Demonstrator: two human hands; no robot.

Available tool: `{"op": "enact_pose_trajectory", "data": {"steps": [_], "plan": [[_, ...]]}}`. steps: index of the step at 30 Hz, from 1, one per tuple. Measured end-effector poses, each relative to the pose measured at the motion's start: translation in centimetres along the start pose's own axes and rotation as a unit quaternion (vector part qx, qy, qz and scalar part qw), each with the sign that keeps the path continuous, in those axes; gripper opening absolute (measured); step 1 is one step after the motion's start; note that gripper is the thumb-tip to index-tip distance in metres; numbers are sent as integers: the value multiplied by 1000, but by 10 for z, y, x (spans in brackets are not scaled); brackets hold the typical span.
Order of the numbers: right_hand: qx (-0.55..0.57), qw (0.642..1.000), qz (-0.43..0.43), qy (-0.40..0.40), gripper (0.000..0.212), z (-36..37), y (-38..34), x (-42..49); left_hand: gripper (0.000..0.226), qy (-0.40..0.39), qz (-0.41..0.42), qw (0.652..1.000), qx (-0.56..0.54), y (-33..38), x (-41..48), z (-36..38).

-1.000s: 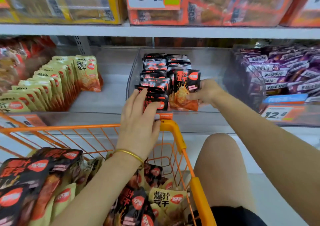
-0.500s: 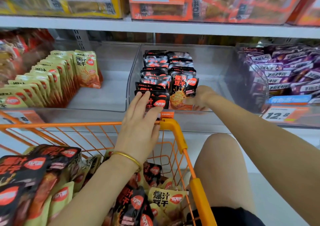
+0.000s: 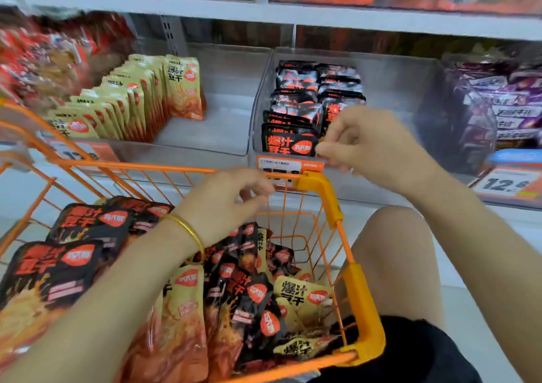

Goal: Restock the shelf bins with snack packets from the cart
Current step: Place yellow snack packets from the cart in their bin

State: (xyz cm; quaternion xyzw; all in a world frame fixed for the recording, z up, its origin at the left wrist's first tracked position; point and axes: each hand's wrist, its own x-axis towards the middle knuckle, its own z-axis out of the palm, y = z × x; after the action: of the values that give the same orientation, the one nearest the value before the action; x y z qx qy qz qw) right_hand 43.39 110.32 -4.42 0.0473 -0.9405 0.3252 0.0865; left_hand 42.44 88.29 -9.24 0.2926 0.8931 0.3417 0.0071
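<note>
Glossy film packets (image 3: 258,294) fill the orange metal-wire cart (image 3: 132,165); the bins (image 3: 396,89) are clear smooth plastic.

Two hands: left hand (image 3: 223,203), right hand (image 3: 369,145). One gold bangle (image 3: 187,230). One orange cart (image 3: 319,186). Three clear bins (image 3: 396,95), three orange price tags (image 3: 289,164). Black packets (image 3: 289,143) stand in two rows, perhaps ten, blurred

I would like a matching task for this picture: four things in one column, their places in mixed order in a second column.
1. upright row of yellow snack packets
2. upright rows of black snack packets
3. purple wrapped packets
4. thin gold bangle

A. right-edge bin
B. left wrist
C. middle clear bin, behind the right hand
D. half-filled clear bin left of centre

Pairs: 1-D, 2-C, 3-A, 4-B.
</note>
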Motion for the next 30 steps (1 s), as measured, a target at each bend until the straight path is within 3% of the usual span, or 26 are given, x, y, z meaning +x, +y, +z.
{"op": "enact_pose_trajectory", "data": {"steps": [2, 5, 8, 11, 13, 15, 19, 23, 26, 28, 29, 30], "plan": [[-16, 982, -44, -183, 12, 20, -28, -22, 9, -49, -30, 998, 25, -10, -6, 5], [-166, 904, -89, -383, 23, 57, -38, -31, 14, -118, -58, 988, 85, -18, -10, 9], [-271, 836, -129, -460, 30, 81, -35, -35, 15, -126, -78, 984, 100, -19, -12, 8], [-320, 793, -122, -503, 39, 94, -26, -41, 13, -131, -83, 983, 102, -19, -11, 8], [-288, 806, -119, -503, 34, 95, -23, -42, 13, -150, -85, 981, 88, -18, -11, 9], [-230, 847, -99, -468, 28, 86, -22, -38, 10, -182, -95, 978, 31, -15, -11, 9], [-123, 938, -90, -310, 18, 52, -30, -28, 21, -251, -139, 947, -143, -8, -14, 5], [12, 986, -74, -151, 13, 35, -33, -17, 12, -155, -133, 942, -268, 0, -11, -2], [191, 978, -13, -81, 12, 35, -43, 0, 7, -51, -144, 942, -298, 1, -8, -27], [379, 916, 49, -125, 11, 37, -57, 10, 6, 22, -154, 933, -324, -5, -5, -50], [434, 885, 58, -156, 12, 41, -65, 15, 6, 61, -162, 927, -333, -9, -4, -62], [437, 880, 51, -178, 15, 47, -74, 22, 7, 102, -169, 924, -328, -14, -2, -72]]}}
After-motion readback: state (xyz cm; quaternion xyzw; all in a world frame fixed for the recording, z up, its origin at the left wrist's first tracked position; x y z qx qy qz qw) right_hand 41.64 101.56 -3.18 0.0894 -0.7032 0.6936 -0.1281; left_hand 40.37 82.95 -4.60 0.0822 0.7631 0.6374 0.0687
